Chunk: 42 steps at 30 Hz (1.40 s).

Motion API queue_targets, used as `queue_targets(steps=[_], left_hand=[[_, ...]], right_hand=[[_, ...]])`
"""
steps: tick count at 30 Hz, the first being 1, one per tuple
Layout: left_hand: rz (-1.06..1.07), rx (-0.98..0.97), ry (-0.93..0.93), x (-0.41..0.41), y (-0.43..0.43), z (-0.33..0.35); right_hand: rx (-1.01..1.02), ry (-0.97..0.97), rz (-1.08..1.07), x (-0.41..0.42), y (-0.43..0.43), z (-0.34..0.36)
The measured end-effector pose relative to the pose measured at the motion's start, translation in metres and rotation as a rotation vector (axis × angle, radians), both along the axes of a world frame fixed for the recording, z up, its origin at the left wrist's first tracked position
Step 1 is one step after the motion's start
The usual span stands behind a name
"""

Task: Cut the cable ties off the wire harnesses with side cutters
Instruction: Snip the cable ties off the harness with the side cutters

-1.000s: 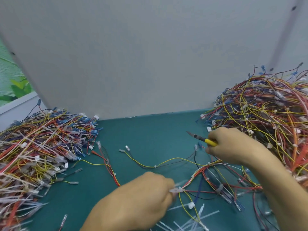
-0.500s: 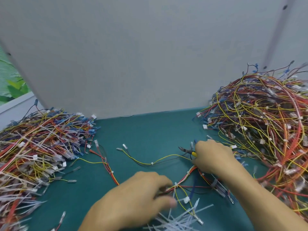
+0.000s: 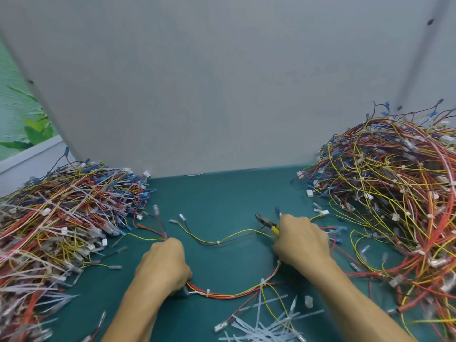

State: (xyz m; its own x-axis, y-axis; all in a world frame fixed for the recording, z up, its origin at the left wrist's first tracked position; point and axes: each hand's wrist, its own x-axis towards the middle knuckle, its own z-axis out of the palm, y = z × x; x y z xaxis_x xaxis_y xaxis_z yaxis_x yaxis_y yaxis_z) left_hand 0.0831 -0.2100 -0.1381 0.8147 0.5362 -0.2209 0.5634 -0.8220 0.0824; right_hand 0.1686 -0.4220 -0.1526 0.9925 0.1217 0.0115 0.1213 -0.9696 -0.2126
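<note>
A red, orange and yellow wire harness [image 3: 232, 293] curves across the green mat between my hands, bound by small white cable ties [image 3: 208, 292]. My left hand [image 3: 164, 265] grips its left end, knuckles up. My right hand [image 3: 299, 240] holds the other end and the yellow-handled side cutters [image 3: 267, 222], whose jaws point up and left, clear of the wires. A thin yellow and black branch [image 3: 218, 241] with one tie loops behind the hands.
A flat pile of loose wires and cut ties [image 3: 61, 218] fills the left. A tall tangle of tied harnesses [image 3: 394, 193] fills the right. Cut white ties [image 3: 266, 324] litter the mat's near edge. A grey panel [image 3: 222, 82] stands behind.
My left hand slid left along the harness, stretching it flat on the mat. My right hand with the cutters came down from the right pile toward the mat.
</note>
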Motion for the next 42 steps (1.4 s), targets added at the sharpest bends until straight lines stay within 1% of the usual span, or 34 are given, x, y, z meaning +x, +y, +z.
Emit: queue_targets(steps=[2, 3, 5, 7, 9, 11, 12, 14, 16, 18, 21, 24, 26, 32, 35, 40, 42], left_hand=[[0.025, -0.048, -0.075, 0.002, -0.001, -0.004], [0.050, -0.110, -0.152, 0.003, 0.001, -0.006], [0.089, -0.276, -0.376, 0.006, 0.007, -0.005], [0.127, -0.513, -0.627, 0.013, 0.012, 0.005], [0.185, -0.814, -0.843, 0.021, 0.016, 0.019], [0.204, -0.988, -0.973, 0.029, 0.021, 0.032], [0.202, -1.044, -1.020, 0.033, 0.022, 0.037], [0.206, -1.154, -1.083, 0.040, 0.019, 0.044], [0.221, -1.236, -1.104, 0.046, 0.013, 0.044], [0.230, -1.316, -1.118, 0.049, 0.005, 0.040], [0.223, -1.391, -1.121, 0.054, -0.001, 0.032], [0.188, -1.379, -1.096, 0.059, -0.004, 0.029], [0.147, -1.338, -1.063, 0.061, -0.007, 0.027], [0.012, -1.236, -1.017, 0.060, -0.013, 0.025], [-0.036, -1.214, -1.011, 0.060, -0.013, 0.026], [-0.090, -1.228, -1.007, 0.059, -0.013, 0.030], [-0.102, -1.242, -1.002, 0.058, -0.014, 0.032]], right_hand=[[0.193, 0.042, -0.062, 0.005, 0.000, -0.003], [0.297, 0.046, -0.089, 0.009, -0.001, -0.003], [0.513, -0.011, -0.129, 0.019, -0.005, 0.000], [0.750, -0.093, -0.172, 0.027, -0.009, 0.011], [1.051, -0.123, -0.206, 0.035, -0.012, 0.026], [1.332, -0.085, -0.199, 0.043, -0.016, 0.039], [1.434, -0.064, -0.189, 0.046, -0.019, 0.044], [1.560, -0.085, -0.156, 0.049, -0.024, 0.052], [1.640, -0.106, -0.134, 0.048, -0.026, 0.052], [1.691, -0.068, -0.103, 0.047, -0.028, 0.045], [1.702, -0.001, -0.010, 0.046, -0.029, 0.038], [1.643, 0.009, 0.091, 0.044, -0.030, 0.036], [1.609, 0.031, 0.135, 0.042, -0.030, 0.035], [1.581, 0.106, 0.268, 0.038, -0.030, 0.034], [1.635, 0.157, 0.339, 0.036, -0.030, 0.035], [1.843, 0.264, 0.332, 0.039, -0.029, 0.029], [1.862, 0.272, 0.328, 0.040, -0.029, 0.028]])
